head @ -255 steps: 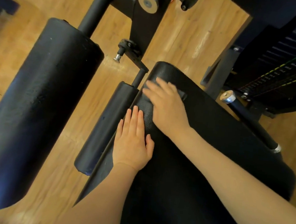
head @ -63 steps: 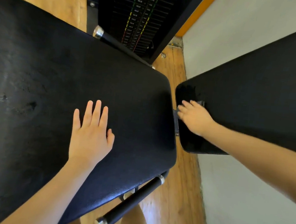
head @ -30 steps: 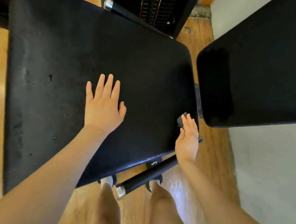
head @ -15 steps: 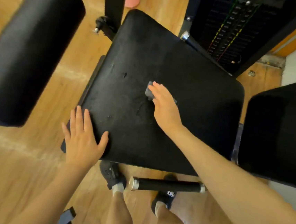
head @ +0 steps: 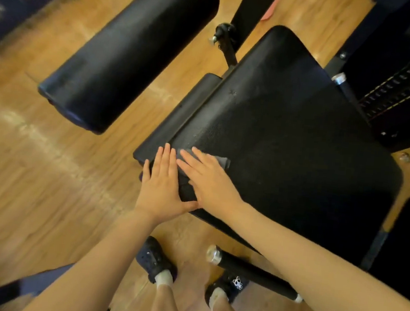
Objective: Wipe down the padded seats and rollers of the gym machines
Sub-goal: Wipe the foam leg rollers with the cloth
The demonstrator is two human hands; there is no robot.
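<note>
So right now I'm on the seat pad (head: 287,143) of this leg machine, working the corner down at about 7 o'clock on the pad, closest to me. My right hand (head: 209,178) is flat on the grey cloth (head: 219,160), fingers (head: 186,157) stretched out straight and pressing it into the vinyl, not bunched around it, so it's more of a palm-push wipe than a grab. A bit of the cloth pokes out past my knuckles at 1 o'clock from the hand. My left hand (head: 162,186) is right beside it, also flat and open, fingers together, resting on the pad edge with the thumb reaching under toward my right wrist, basically bracing. The two hands are touching or nearly so. I'd say I'm mid-wipe on the seat, and that's only part of the job, since the rollers look untouched: the small roller (head: 180,118) sits just beside the pad's left edge at 11 o'clock from my hands, and the big roller (head: 131,50) is further out, up at 11 o'clock across a strip of wood floor (head: 46,177). Next move, I reckon, is sliding the cloth off this corner and onto the small roller, which means curling the fingers around the cloth so it wraps the round surface instead of skating over it.
</note>
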